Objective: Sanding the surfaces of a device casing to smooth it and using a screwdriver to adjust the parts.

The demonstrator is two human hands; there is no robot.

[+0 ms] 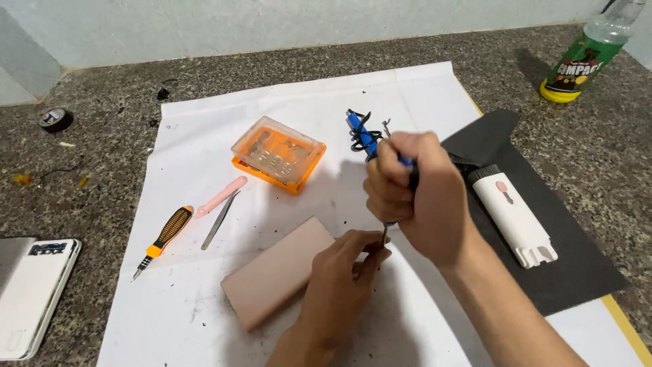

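My right hand [414,197] is closed around a blue-handled tool [361,134] with a black cord coiled at its top; its metal tip points down. My left hand [348,265] pinches a small item right under that tip, too small to identify. Just left of my left hand lies a beige rectangular block [272,275] on a white sheet of paper [204,136].
On the paper lie an orange clear-lidded box [278,153], a pink stick [221,196], tweezers [219,221] and a black-and-orange screwdriver [163,238]. A white device [514,214] rests on a black mat [577,258]. A green bottle [583,58], tape roll [54,119] and white case [30,292] sit around.
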